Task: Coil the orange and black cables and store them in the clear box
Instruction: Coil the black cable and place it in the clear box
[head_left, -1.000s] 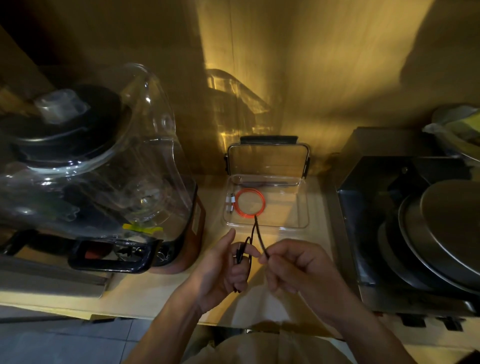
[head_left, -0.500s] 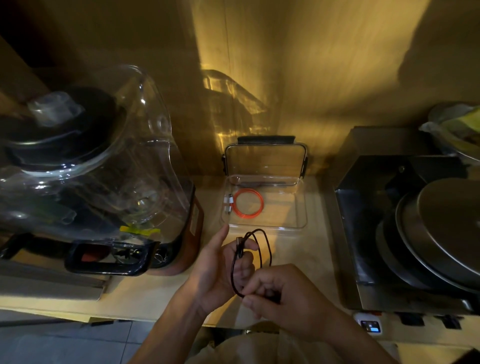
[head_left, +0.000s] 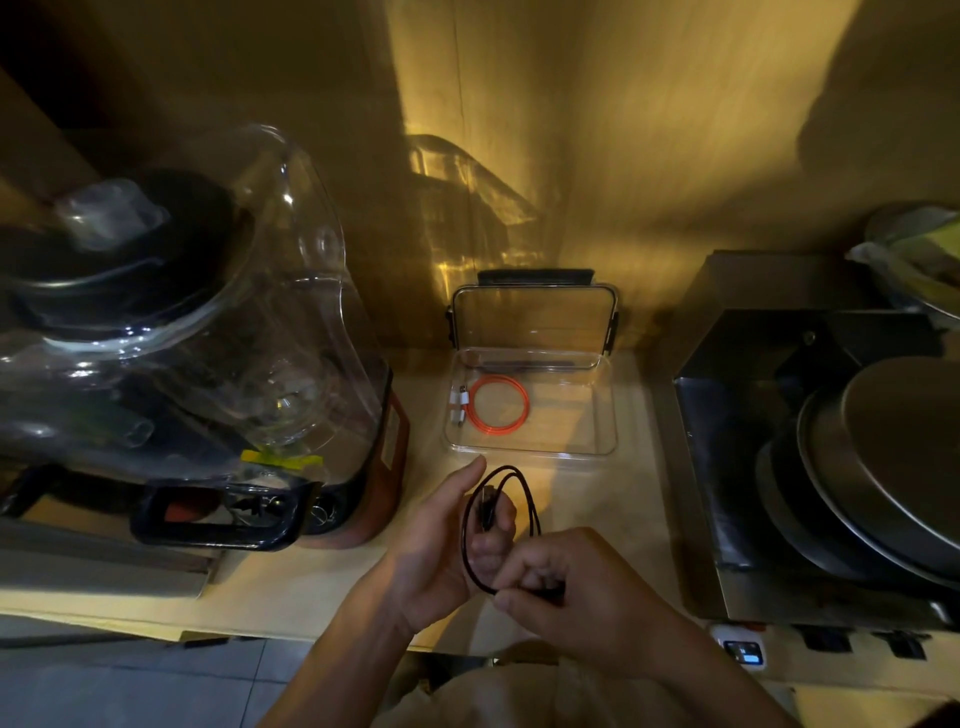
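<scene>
With the orange cable (head_left: 498, 404) already coiled at the clear box's (head_left: 605, 415) left end, the black cable (head_left: 530, 501) has closed from a loose strand into a loop, held in the left hand's (head_left: 441, 551) curled fingers and pinched by the right hand (head_left: 576, 587), near the counter's (head_left: 597, 499) front edge, nearly ready for storing.

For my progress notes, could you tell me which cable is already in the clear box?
The orange cable, coiled inside; the black cable is in both hands.

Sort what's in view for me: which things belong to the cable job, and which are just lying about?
Job:
black cable, looped, held in left hand and right hand
orange cable, coiled in the box
clear box, lid open

Lying about:
blender
metal tray with pans
small device with blue screen
</scene>
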